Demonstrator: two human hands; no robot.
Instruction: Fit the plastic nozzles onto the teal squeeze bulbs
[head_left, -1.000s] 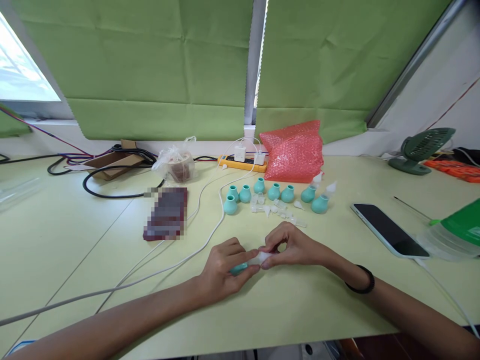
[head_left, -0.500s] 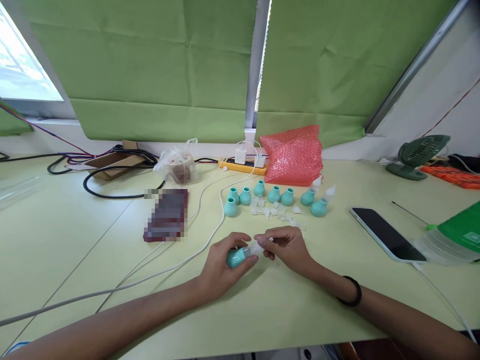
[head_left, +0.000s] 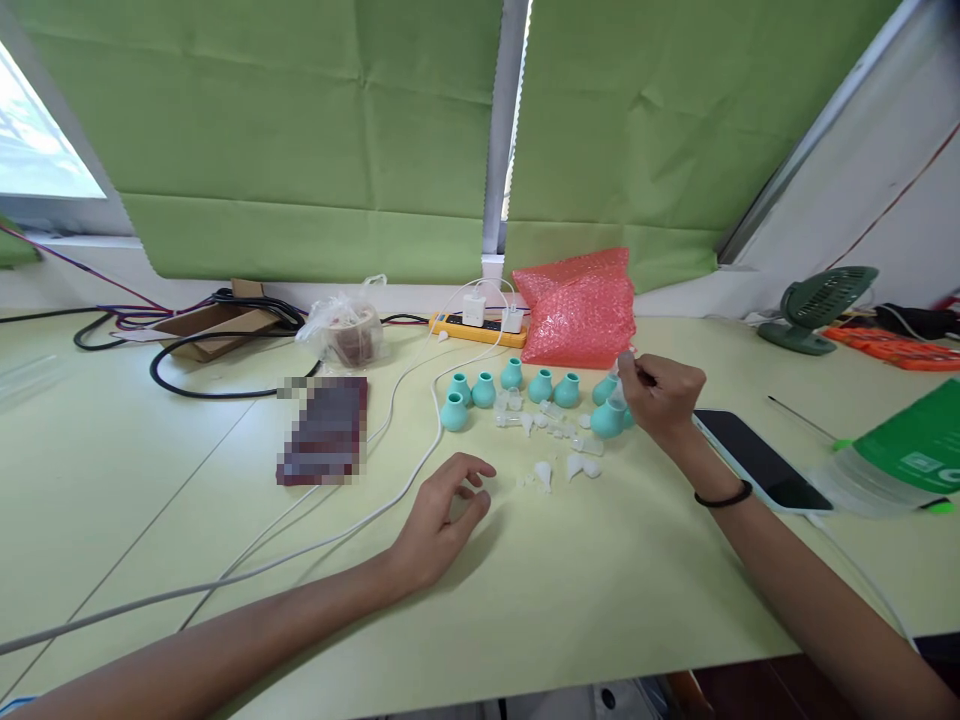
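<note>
My right hand (head_left: 666,395) is closed in a pinch at the clear, whitish nozzle of a teal nasal aspirator (head_left: 607,420), at the right end of a group of teal bulbs. Its fingers partly cover the nozzle and another bulb behind. My left hand (head_left: 442,515) rests over the near part of the table with nothing in it, fingers apart and slightly curled. Several open-necked teal bulbs (head_left: 512,374) stand upright in the middle. In front of them lie clear plastic tubes (head_left: 513,420) and small white nozzle tips (head_left: 543,475).
A red bubble-wrap bag (head_left: 577,315) lies behind the bulbs, beside a yellow power strip (head_left: 480,330). White cables cross the table left of the bulbs. A phone (head_left: 761,460), a green-labelled container (head_left: 900,450) and a small fan (head_left: 810,308) stand right. A blurred dark-red object (head_left: 326,430) lies left.
My right hand has moved right and away from me with the aspirator, to the end of the group. My left hand has let go of the bulb. The view has shifted slightly.
</note>
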